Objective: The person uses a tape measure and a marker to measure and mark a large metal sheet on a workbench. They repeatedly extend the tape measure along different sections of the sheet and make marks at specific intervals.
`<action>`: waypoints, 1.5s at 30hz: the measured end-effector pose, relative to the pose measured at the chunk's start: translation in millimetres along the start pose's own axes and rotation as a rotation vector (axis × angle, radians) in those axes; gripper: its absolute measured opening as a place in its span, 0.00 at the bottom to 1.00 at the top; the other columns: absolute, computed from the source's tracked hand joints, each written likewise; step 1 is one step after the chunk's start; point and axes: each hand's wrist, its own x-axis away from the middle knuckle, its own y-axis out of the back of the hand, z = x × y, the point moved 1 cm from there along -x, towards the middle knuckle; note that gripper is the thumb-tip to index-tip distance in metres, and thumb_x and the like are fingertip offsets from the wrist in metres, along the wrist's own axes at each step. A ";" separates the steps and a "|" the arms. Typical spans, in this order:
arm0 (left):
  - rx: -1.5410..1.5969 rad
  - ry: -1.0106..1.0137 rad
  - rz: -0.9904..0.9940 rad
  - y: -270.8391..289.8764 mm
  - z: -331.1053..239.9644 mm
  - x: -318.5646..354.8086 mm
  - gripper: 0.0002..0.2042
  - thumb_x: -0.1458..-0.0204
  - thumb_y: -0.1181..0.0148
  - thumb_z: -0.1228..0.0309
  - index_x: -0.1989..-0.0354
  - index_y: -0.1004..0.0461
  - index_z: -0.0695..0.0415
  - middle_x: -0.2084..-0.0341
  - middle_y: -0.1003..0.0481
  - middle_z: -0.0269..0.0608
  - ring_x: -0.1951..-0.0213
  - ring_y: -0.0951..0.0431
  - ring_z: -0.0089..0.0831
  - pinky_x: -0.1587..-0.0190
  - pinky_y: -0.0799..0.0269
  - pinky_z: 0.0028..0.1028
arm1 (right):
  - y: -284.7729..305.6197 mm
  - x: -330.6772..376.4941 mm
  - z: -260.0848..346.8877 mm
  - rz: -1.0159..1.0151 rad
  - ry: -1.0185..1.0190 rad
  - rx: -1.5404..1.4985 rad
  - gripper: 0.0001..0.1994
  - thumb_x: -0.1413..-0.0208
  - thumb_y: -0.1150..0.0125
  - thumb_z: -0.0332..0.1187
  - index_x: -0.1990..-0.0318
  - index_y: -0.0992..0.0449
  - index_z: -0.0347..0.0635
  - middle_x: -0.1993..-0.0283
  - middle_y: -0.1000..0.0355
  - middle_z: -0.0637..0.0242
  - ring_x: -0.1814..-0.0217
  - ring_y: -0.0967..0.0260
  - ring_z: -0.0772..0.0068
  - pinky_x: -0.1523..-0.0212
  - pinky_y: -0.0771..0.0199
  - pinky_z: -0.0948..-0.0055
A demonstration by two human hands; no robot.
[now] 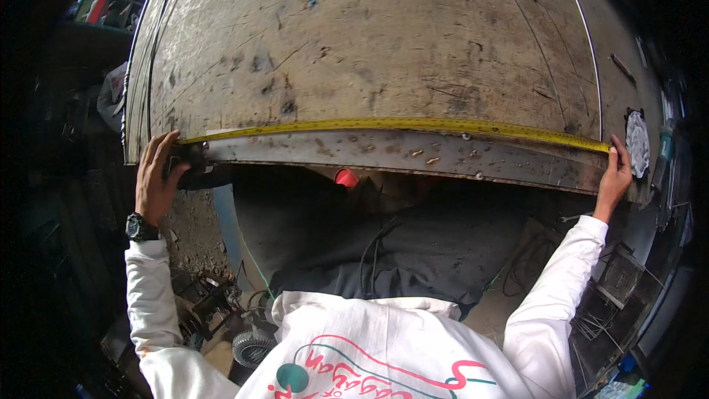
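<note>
A yellow tape measure (384, 125) is stretched along the near edge of the worn wooden tabletop, just above a grey, rust-spotted metal strip (317, 149). At the left end, my left hand (153, 177) grips the tape measure, thumb and fingers closed around its end by the table corner; a dark shape there is partly hidden, and I cannot make out whether it is the case. My right hand (614, 177) pinches the other end of the tape at the right corner. The tape bows slightly between both hands.
Thin metal rods (591, 37) lie lengthwise along both sides of the wooden tabletop (369, 44). On the right are a white cloth (636, 140) and a teal power tool (666, 144). A red round object (345, 177) shows below the front edge. Metal parts and cables clutter the floor.
</note>
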 end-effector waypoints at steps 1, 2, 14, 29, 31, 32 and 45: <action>-0.016 0.029 -0.033 -5.2 -2.1 4.3 0.29 0.43 0.36 0.71 0.32 0.34 0.54 0.40 0.30 0.50 0.41 0.29 0.50 0.38 0.33 0.43 | -0.2 1.0 -1.0 0.004 0.008 0.017 0.13 0.35 0.44 0.28 0.48 0.18 0.40 0.47 0.22 0.66 0.45 0.27 0.72 0.42 0.32 0.72; -0.084 0.038 -0.105 -11.3 -10.0 4.7 0.28 0.42 0.38 0.71 0.32 0.35 0.53 0.40 0.31 0.50 0.39 0.30 0.49 0.37 0.34 0.43 | -0.1 -0.7 -0.7 0.003 0.020 0.034 0.13 0.35 0.44 0.28 0.48 0.18 0.40 0.47 0.22 0.66 0.45 0.27 0.72 0.42 0.32 0.72; -0.050 0.035 -0.309 -19.6 -21.4 -19.3 0.11 0.39 0.46 0.78 0.52 0.20 0.57 0.54 0.24 0.48 0.52 0.23 0.47 0.48 0.28 0.39 | 1.2 -7.6 -13.6 -0.009 0.022 0.052 0.12 0.36 0.41 0.30 0.48 0.17 0.41 0.47 0.20 0.66 0.44 0.28 0.71 0.40 0.33 0.72; 0.149 -0.022 -0.204 -26.0 -45.9 -41.4 0.06 0.42 0.40 0.73 0.60 0.21 0.59 0.62 0.23 0.42 0.56 0.23 0.43 0.49 0.31 0.36 | 2.4 -7.8 -12.6 0.001 0.069 0.077 0.13 0.36 0.43 0.29 0.48 0.18 0.39 0.47 0.21 0.65 0.44 0.27 0.71 0.40 0.33 0.72; 0.150 -0.034 -0.190 -26.9 -42.4 -42.9 0.05 0.43 0.40 0.72 0.61 0.22 0.59 0.64 0.23 0.41 0.57 0.23 0.42 0.50 0.31 0.36 | 2.6 -8.2 -11.1 0.003 0.075 0.093 0.13 0.36 0.43 0.29 0.48 0.18 0.39 0.47 0.21 0.65 0.44 0.27 0.71 0.40 0.33 0.72; 0.134 -0.050 -0.187 -27.2 -40.8 -43.6 0.05 0.43 0.40 0.72 0.61 0.22 0.59 0.64 0.23 0.41 0.58 0.23 0.42 0.50 0.31 0.36 | 2.1 -7.9 -10.3 0.003 0.074 0.089 0.12 0.36 0.43 0.29 0.48 0.18 0.39 0.47 0.21 0.65 0.44 0.27 0.71 0.40 0.33 0.72; 0.031 -0.049 -0.164 -26.9 -39.8 -46.5 0.07 0.38 0.45 0.70 0.59 0.24 0.60 0.63 0.25 0.42 0.57 0.24 0.44 0.48 0.33 0.35 | 2.2 -6.1 -8.4 -0.009 0.054 0.091 0.13 0.35 0.42 0.31 0.47 0.18 0.41 0.47 0.21 0.65 0.44 0.27 0.71 0.40 0.33 0.72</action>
